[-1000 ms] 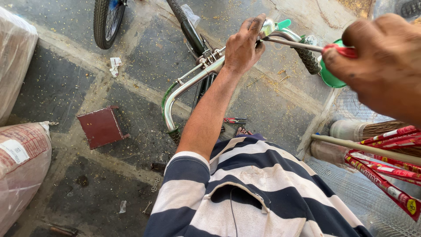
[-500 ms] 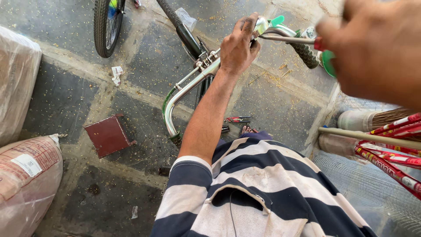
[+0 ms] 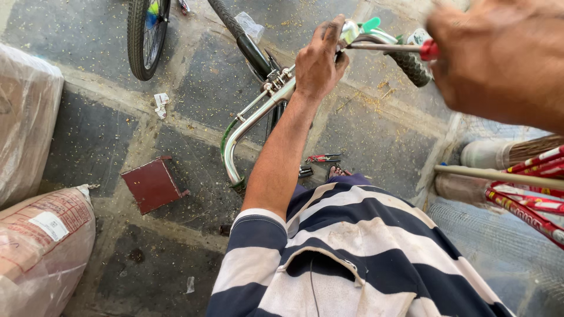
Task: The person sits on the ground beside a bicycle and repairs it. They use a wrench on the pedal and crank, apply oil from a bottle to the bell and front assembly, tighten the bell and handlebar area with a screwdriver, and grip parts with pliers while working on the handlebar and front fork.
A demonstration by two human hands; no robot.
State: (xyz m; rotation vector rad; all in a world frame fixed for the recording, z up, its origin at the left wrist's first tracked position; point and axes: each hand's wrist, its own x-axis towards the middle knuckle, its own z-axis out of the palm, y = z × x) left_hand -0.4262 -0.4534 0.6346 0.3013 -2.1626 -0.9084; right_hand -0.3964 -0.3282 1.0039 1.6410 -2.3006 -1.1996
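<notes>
Left hand (image 3: 320,61) clamped on the chrome handlebar (image 3: 258,114) at upper centre, right hand (image 3: 499,56) gripping a red-handled screwdriver (image 3: 388,48), mid-adjustment, steady alignment needed.

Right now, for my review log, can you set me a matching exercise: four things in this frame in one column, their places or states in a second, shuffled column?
Things:
1. Left hand
2. Right hand
3. Dark red square block
4. Red-handled pliers

Places or states:
A. Lying flat on the grey stone floor, left of the arm
B. Gripping the curved chrome bicycle handlebar
C. On the floor just beyond the striped shirt
D. Blurred, close to the camera, holding a red-handled tool

Pairs: 1-B, 2-D, 3-A, 4-C
</notes>
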